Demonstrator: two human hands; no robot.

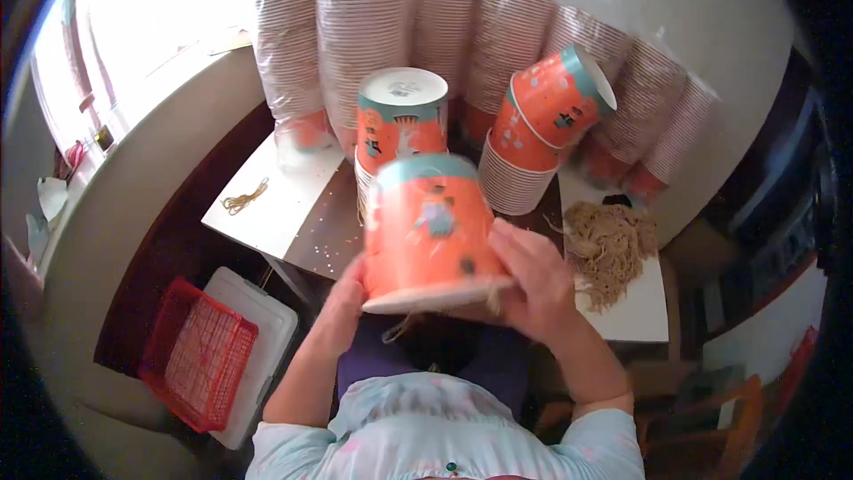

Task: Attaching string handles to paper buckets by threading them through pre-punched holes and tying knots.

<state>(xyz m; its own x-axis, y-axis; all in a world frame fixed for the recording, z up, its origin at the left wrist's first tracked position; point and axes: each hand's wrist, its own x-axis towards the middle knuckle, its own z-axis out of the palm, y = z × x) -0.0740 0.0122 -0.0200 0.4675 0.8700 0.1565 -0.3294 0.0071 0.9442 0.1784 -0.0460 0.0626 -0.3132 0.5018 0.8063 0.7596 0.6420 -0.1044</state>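
Observation:
Between my two hands is a large orange paper bucket [426, 240] with a teal band and printed figures, its rim side down and slightly blurred. My left hand [345, 298] grips it low on the left, by the rim. My right hand [538, 280] holds its right side, thumb side against the wall. A thin piece of twine [397, 331] dangles below the rim. Just beyond stands an upside-down stack of similar buckets [402, 120], partly hidden by the held one. To its right, another nested stack [542, 138] leans to the right.
Tall plastic-wrapped stacks of buckets [364, 44] line the back wall. On the table's right lies a heap of tan twine [609, 249]; a small twine bundle [244, 198] is at left. A red basket [209, 351] rests on a white lid [275, 320] at lower left.

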